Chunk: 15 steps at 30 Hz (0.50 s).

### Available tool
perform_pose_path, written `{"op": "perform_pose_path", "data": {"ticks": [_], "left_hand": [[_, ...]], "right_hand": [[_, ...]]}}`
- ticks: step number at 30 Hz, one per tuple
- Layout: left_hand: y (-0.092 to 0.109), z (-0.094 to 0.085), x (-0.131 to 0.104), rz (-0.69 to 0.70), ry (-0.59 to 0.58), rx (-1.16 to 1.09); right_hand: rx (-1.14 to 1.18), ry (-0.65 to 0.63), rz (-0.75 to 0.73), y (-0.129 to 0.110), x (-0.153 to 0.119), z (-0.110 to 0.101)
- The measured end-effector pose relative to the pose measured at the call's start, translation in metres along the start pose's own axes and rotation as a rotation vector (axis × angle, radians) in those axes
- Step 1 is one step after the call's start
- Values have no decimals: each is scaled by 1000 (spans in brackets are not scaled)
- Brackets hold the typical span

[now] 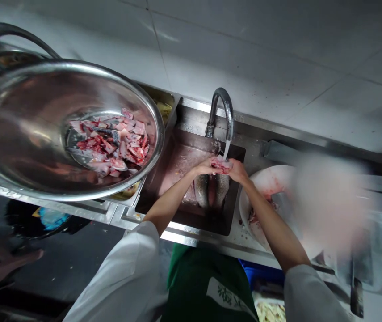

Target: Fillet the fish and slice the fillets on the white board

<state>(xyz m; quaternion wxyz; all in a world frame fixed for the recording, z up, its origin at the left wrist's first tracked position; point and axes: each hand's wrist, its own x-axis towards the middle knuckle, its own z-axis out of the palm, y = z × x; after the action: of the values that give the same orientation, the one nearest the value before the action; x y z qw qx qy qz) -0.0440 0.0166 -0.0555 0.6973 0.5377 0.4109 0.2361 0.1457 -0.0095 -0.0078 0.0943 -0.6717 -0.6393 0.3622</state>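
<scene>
Over the sink (164, 197), my two hands hold a split fish (201, 190) under the running faucet (223, 96). My left hand (207, 167) grips its upper left side, and my right hand (238, 171) grips the upper right. Red and pale flesh shows between my fingers, where the water lands. Two grey, scaly sides of the fish hang down into the basin, with a reddish strip between them. The undersides of both hands and some fingertips are hidden.
Left of the sink, a large steel bowl (19, 134) holds several cut fish pieces (123, 143). A white basin (254, 179) with bloody scraps stands at right, partly behind my forearm. A cleaver-like blade (279, 151) lies behind it. A pale blur (331, 201) covers part of the right side.
</scene>
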Motion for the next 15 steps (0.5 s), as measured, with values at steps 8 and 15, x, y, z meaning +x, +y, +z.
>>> {"op": "perform_pose_path", "data": {"ticks": [8, 15], "left_hand": [[-14, -7, -24, -266, 450, 774], [-65, -37, -53, -549, 481, 802]], "right_hand": [[-51, 198, 80, 46, -77, -58], [-449, 426, 481, 155, -289, -57]]}}
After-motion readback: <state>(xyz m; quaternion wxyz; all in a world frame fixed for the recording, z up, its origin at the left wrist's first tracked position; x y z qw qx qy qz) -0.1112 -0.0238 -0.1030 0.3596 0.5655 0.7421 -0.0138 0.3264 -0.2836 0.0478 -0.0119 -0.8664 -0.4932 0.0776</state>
